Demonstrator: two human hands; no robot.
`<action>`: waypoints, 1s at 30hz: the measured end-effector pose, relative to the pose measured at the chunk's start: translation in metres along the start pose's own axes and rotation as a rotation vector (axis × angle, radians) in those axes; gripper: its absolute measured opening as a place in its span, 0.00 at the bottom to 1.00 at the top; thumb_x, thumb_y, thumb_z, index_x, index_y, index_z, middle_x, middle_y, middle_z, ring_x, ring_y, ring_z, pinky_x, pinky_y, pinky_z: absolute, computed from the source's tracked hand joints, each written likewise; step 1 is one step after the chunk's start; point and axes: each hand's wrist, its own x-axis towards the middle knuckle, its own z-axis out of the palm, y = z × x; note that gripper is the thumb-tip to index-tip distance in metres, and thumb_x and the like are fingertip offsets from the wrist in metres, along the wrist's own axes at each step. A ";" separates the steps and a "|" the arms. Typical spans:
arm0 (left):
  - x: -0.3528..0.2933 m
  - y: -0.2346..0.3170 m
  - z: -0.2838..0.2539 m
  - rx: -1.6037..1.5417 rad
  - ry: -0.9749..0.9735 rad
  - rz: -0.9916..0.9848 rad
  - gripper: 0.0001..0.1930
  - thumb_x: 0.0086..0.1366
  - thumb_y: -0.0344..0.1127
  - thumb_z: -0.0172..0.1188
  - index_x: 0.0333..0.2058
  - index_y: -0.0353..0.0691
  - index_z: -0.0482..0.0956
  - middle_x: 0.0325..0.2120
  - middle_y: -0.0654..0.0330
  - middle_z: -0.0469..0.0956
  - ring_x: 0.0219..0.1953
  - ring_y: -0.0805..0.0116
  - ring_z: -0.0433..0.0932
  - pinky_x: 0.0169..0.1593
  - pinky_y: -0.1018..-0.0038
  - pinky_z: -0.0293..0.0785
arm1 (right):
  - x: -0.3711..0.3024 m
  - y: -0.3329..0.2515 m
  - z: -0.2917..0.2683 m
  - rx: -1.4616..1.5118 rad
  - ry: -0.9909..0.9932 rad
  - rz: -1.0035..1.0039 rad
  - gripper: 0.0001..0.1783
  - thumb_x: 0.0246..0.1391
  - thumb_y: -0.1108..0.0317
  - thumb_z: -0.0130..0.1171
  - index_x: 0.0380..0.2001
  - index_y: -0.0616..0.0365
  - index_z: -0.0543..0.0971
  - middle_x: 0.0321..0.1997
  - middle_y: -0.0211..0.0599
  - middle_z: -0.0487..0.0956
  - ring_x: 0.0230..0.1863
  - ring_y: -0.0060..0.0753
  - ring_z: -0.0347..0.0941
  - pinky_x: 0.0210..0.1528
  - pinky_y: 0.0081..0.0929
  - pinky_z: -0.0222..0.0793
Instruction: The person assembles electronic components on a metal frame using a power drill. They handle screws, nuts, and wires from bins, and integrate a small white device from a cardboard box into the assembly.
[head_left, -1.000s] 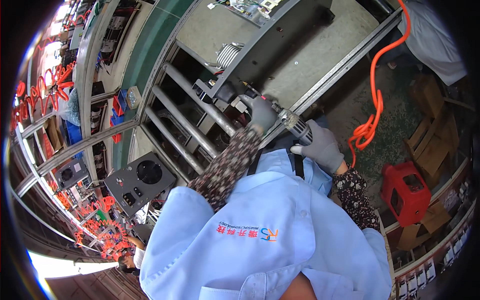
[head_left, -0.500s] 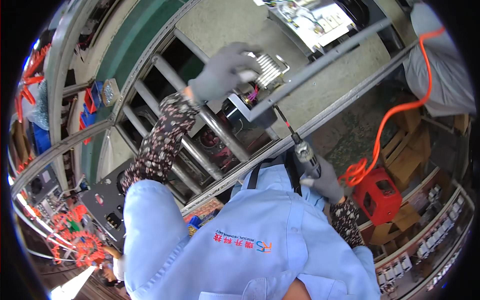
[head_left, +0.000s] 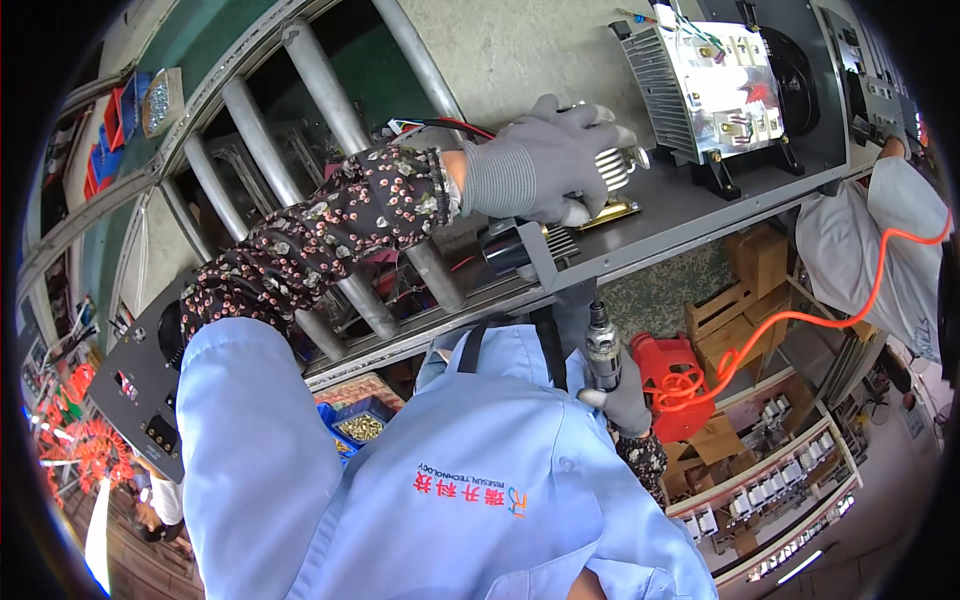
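Observation:
My left hand [head_left: 560,165], in a grey glove, curls over a silver coil [head_left: 614,172] with thick ridged turns, its fingers partly wrapped round it. The coil is inside a long grey metal chassis [head_left: 690,220], above a yellowish metal piece [head_left: 612,214]. A dark cylinder [head_left: 505,250] sits by the chassis's left end, below my left wrist. In my right hand [head_left: 627,402], also gloved, is a power screwdriver [head_left: 604,345], gripped close to my body and pointing toward the bench edge. Its bit can barely be made out.
A finned heatsink assembly [head_left: 705,90] with wires stands in the chassis beside a black fan [head_left: 790,82]. Metal roller bars [head_left: 330,85] lie left. An orange hose [head_left: 800,318] crosses right, near a red box [head_left: 668,375]. Blue bins [head_left: 362,420] hold small fasteners.
The view has shifted, and the chassis now lies more level along the bench. My left hand has moved right with the coil. The screwdriver has turned more upright, its bit away from the chassis.

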 end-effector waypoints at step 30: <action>0.011 0.001 -0.004 0.067 -0.234 -0.003 0.07 0.37 0.39 0.62 0.20 0.59 0.79 0.59 0.58 0.50 0.58 0.55 0.51 0.49 0.51 0.53 | 0.002 0.003 0.001 -0.029 -0.008 0.051 0.42 0.23 0.64 0.72 0.48 0.59 0.65 0.38 0.30 0.72 0.37 0.22 0.67 0.40 0.23 0.64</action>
